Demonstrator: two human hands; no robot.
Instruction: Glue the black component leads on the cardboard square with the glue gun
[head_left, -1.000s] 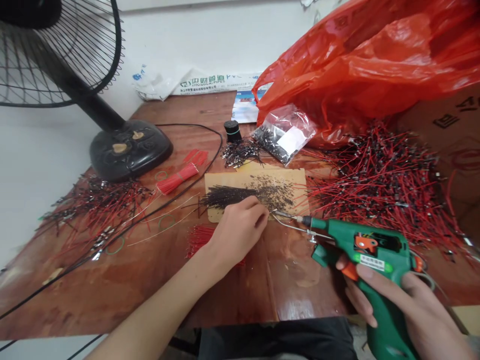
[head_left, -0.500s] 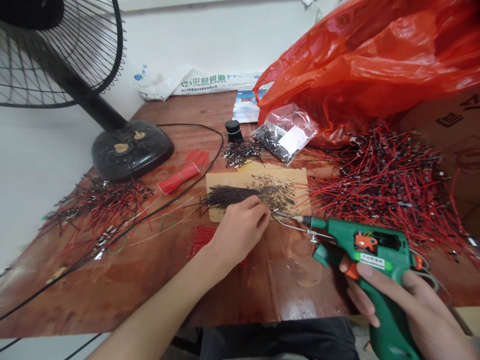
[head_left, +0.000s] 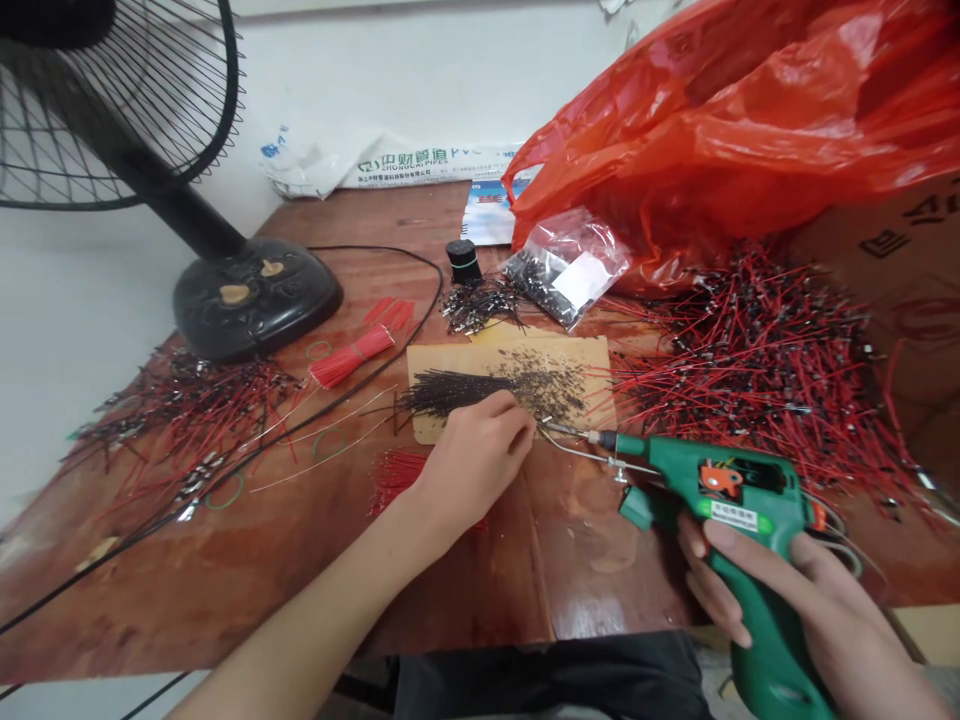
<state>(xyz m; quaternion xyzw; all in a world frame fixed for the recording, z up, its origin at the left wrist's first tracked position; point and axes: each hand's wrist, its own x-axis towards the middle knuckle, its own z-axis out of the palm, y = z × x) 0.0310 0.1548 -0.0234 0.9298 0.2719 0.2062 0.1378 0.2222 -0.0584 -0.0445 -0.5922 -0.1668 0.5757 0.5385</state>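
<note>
My right hand [head_left: 806,590] is wrapped round the handle of a green soldering gun [head_left: 682,465], whose thin tip and solder feed tube point left. My left hand [head_left: 484,455] is pinched closed just left of that tip; what its fingers hold is hidden. Beyond the left hand, a bundle of black wires [head_left: 457,390] lies on a cardboard sheet [head_left: 429,430] strewn with dark specks. Red wires [head_left: 394,478] lie on the table, partly covered by my left wrist.
A large tangle of red and black wires [head_left: 757,370] lies at right under a red plastic bag [head_left: 720,150]. At left are a fan base [head_left: 255,300], more wires [head_left: 210,410] and a red wire bundle [head_left: 352,360]. A clear bag [head_left: 570,270] and a black cable [head_left: 405,250] lie behind.
The whole view has shifted slightly. On the gun, the orange trigger that showed by the right forefinger is now hidden. The left hand keeps its pinch by the tip.
</note>
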